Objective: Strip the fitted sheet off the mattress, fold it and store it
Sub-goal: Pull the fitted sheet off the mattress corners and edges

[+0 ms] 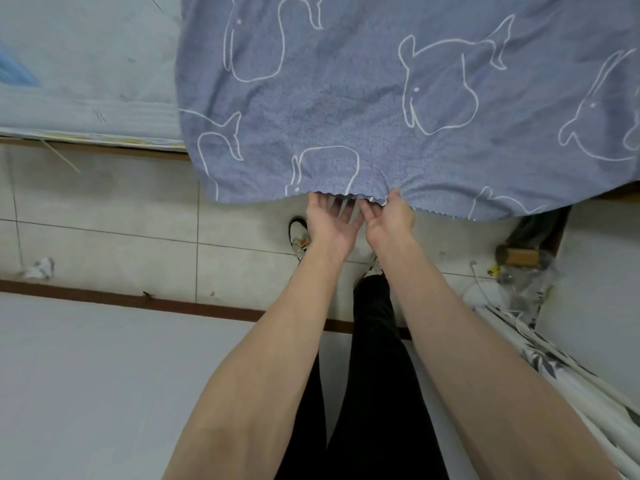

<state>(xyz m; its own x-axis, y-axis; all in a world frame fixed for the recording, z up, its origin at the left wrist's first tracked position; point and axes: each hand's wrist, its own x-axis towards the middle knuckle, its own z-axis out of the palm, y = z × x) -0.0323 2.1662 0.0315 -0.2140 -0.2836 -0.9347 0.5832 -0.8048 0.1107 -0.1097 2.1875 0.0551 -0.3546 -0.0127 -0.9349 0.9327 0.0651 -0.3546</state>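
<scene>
The blue fitted sheet (363,98), printed with white animal outlines, hangs over the near edge of the bare pale mattress (86,81), which shows at the upper left. Its gathered elastic hem droops toward the floor. My left hand (330,225) reaches under the hem with the palm turned up, its fingertips hidden behind the cloth. My right hand (389,221) is right beside it and pinches the hem between thumb and fingers. The two hands almost touch.
A tiled floor (138,220) runs between the bed and a white surface (104,375) with a brown edge. My black-trousered legs and white shoes stand there. A wooden bed leg, cables and clear plastic clutter (523,271) lie right, above striped white cloth (561,368).
</scene>
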